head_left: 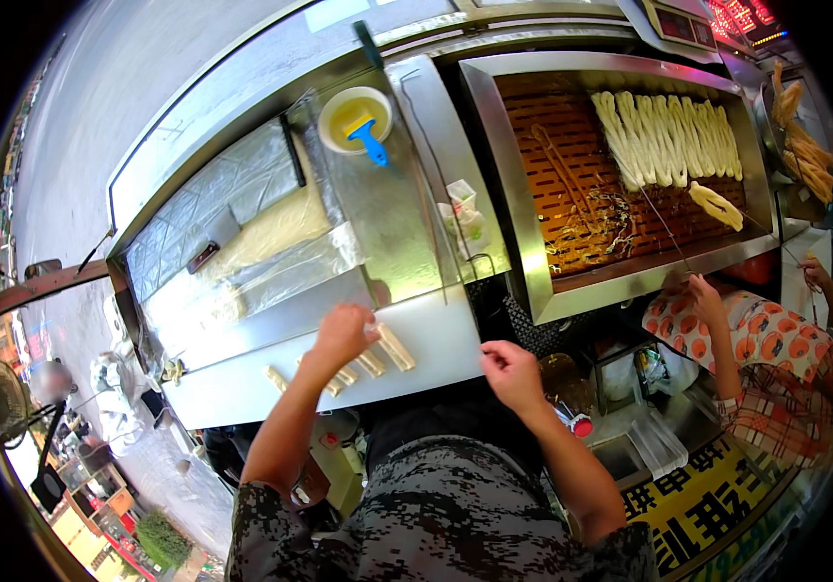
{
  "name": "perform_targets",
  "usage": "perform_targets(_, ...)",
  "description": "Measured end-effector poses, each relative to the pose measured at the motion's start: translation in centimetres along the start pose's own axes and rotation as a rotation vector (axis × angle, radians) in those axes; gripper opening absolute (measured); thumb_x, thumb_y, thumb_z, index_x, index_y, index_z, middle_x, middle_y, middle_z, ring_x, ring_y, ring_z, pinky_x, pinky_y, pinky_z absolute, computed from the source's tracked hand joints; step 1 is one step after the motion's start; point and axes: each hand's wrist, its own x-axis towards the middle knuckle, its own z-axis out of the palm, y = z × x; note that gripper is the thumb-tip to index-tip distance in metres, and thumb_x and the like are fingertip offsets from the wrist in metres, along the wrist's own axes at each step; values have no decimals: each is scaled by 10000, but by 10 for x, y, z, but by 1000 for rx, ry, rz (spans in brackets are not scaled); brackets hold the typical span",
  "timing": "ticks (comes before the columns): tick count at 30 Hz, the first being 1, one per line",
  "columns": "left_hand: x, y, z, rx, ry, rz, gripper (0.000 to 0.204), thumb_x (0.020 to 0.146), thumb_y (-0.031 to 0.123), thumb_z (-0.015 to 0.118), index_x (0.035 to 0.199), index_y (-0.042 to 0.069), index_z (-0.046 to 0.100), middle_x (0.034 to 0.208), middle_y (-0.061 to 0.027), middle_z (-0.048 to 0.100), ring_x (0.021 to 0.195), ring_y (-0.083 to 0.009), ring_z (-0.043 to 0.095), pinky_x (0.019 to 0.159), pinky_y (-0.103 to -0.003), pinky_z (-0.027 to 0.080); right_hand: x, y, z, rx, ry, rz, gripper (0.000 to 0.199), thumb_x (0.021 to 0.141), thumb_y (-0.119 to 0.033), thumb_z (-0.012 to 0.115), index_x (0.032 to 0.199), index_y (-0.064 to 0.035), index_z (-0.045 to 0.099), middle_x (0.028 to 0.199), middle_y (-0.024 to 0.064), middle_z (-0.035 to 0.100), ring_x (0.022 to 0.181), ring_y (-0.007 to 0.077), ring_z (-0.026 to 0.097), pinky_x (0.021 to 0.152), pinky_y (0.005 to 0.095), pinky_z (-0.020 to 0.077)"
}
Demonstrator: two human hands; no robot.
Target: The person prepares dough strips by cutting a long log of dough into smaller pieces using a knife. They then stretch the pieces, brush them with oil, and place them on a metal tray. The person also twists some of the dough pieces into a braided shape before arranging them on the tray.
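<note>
Short strips of pale dough (395, 348) lie side by side on a white board (436, 335) along the worktable's near edge. Over them is my left hand (343, 333), fingers bent and closed, tips beside the upper end of the rightmost strip; anything between them is hidden. Near the board's right end my right hand (513, 376) hovers with thumb and fingers drawn together, and what it might hold is too small to see. Beyond the board, a large slab of dough (285, 228) lies partly under clear plastic sheeting (183, 228).
A white bowl (329, 136) of yellow liquid holds a blue brush (370, 144). A scraper (217, 233) rests on the plastic. To the right, a steel fryer (620, 281) holds pale dough sticks (669, 141). Beside it, a co-worker's hand (705, 299) holds a long thin stick (664, 223).
</note>
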Motion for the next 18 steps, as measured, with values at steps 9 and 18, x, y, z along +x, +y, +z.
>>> perform_targets(9, -25, 2, 42, -669, -22, 149, 138, 762, 65, 655, 754, 42, 519, 714, -82, 559, 628, -222, 598, 590, -343, 509, 13, -2, 104, -154, -198, -387, 317, 772, -136, 729, 1059, -21, 660, 885, 82, 656, 765, 245, 633, 728, 319, 502)
perform_targets(18, -44, 35, 25, -1519, -242, 251, 453, 834, 11, 637, 1247, 64, 458, 970, -56, 554, 879, -167, 590, 744, -300, 514, -5, -3, 79, 645, -325, 218, 204, 851, -95, 714, 1019, 11, 670, 913, 19, 656, 814, 87, 578, 747, 236, 460)
